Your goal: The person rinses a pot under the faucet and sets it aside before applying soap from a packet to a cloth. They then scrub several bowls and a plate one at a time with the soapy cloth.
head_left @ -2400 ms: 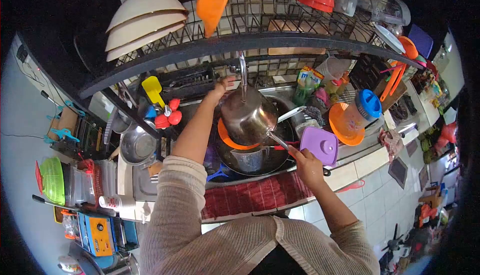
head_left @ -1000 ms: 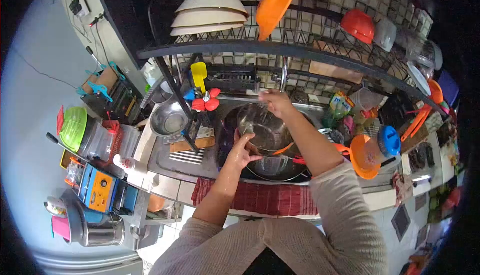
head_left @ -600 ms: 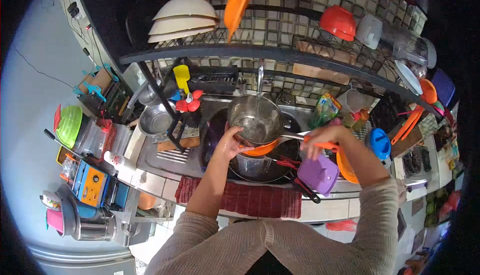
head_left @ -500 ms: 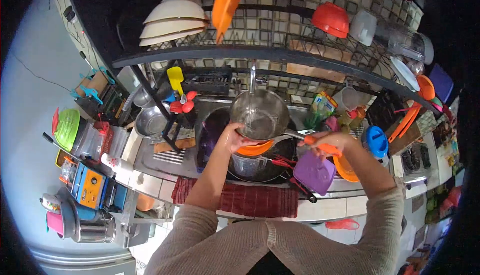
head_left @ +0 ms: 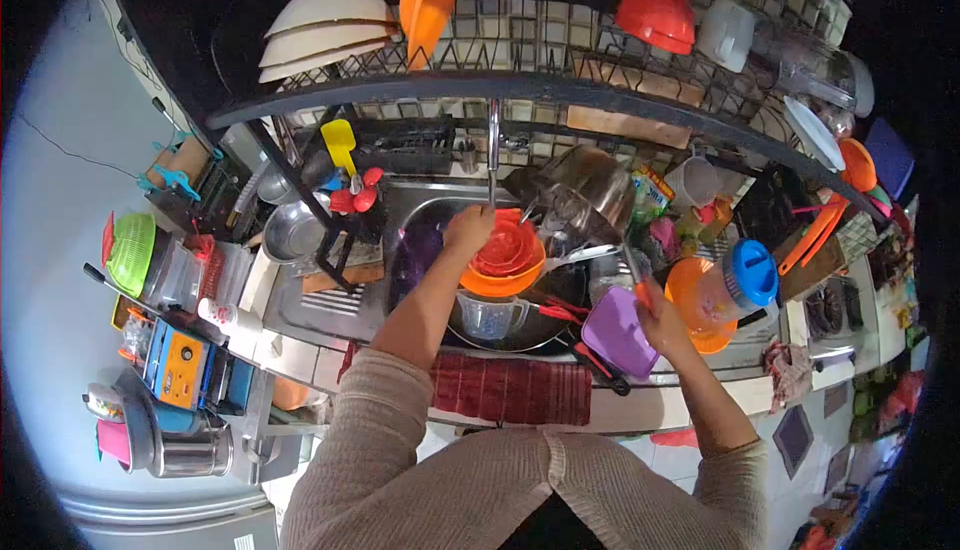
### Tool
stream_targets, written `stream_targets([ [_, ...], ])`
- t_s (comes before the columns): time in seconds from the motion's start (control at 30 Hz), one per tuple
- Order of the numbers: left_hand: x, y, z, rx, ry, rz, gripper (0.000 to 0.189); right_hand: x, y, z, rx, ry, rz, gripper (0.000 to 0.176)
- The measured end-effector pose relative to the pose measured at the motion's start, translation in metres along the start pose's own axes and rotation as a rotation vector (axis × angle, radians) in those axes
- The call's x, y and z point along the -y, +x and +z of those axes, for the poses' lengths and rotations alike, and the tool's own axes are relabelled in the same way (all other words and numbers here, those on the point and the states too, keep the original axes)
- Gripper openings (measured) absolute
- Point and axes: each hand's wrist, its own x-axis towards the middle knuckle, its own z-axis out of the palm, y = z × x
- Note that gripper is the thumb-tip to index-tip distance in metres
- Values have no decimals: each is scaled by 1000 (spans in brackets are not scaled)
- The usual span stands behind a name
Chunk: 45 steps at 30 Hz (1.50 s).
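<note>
My right hand (head_left: 662, 327) grips the orange-tipped handle of a steel saucepan (head_left: 592, 190). The pan is tilted over on its side at the back right of the sink, with water spilling from it. Below the tap (head_left: 493, 135), my left hand (head_left: 468, 231) is closed at the left rim of the red bowls (head_left: 502, 248); its fingertips are partly hidden, so I cannot make out what they hold. The red bowls are nested in an orange bowl (head_left: 505, 281). Under them stands a clear measuring jug (head_left: 488, 318) in a large dark pan.
A purple lidded container (head_left: 618, 332) lies by the sink's right edge. A blue-lidded jug (head_left: 750, 275) stands near an orange plate (head_left: 690, 285). The black dish rack bar (head_left: 500, 86) crosses above the sink. A red cloth (head_left: 510, 395) hangs on the front edge.
The saucepan has moved from under the tap to the right and tipped over. My left hand has left the pan for the bowls, and my right hand has come down with the handle.
</note>
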Motion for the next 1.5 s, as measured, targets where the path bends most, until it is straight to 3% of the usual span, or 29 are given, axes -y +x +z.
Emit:
stream_targets([
  [0.03,3,-2,-3,-53,82,19,48,4,-1,0,-162,-309,-289,53],
  [0.07,8,-3,-9,31,53,15,46,9,-7,-4,-104,-254,-128,58],
  [0.1,9,-10,-15,34,51,9,46,17,-8,-8,-97,-255,-125,58],
  [0.17,10,-22,-30,-15,323,105,41,26,-10,-10,-87,-362,-39,59],
  [0.2,15,-18,-37,-40,594,221,35,25,-9,-9,-83,-364,-41,59],
  [0.23,22,-20,-39,-42,590,216,35,22,-7,-6,-75,-404,-102,58],
  [0.3,22,-45,-57,-37,576,68,39,24,-3,-1,-61,-443,-170,56],
  [0.37,24,-56,-73,-15,539,18,45,31,3,5,180,-66,208,53],
  [0.4,26,-63,-81,-5,520,24,43,28,7,8,187,-65,202,53],
  [0.47,43,-65,-89,0,501,23,42,17,17,11,156,422,305,50],
  [0.57,88,-50,-80,-63,385,155,36,40,25,3,178,588,388,47],
  [0.63,108,-49,-75,128,-55,255,37,66,20,-8,184,580,386,43],
  [0.7,115,-59,-73,100,-95,248,39,82,18,-17,267,751,576,39],
  [0.77,94,-87,-78,201,-559,20,42,90,17,-21,369,814,552,40],
  [0.83,89,-90,-65,231,-715,-13,46,111,19,-17,532,892,643,37],
  [0.9,81,-92,-47,389,-1421,-111,52,113,27,-7,606,1012,664,32],
  [0.93,75,-89,-42,456,-1547,-123,58,113,30,-2,681,1134,679,28],
  [1.03,49,-94,-34,494,-1803,-149,63,114,28,4,524,1135,639,24],
  [1.23,16,-85,-19,564,-1708,-160,69,118,8,3,502,1031,751,25],
  [1.3,10,-75,-2,388,-1766,-197,68,110,7,9,448,1055,701,26],
  [1.37,-18,-83,-1,293,-1770,-305,65,104,9,9,449,1317,730,24],
  [1.43,-25,-75,12,547,-1729,-164,59,103,2,18,360,1217,725,27],
  [1.5,-27,-75,18,619,-1730,-228,50,103,0,25,271,1119,719,29],
])
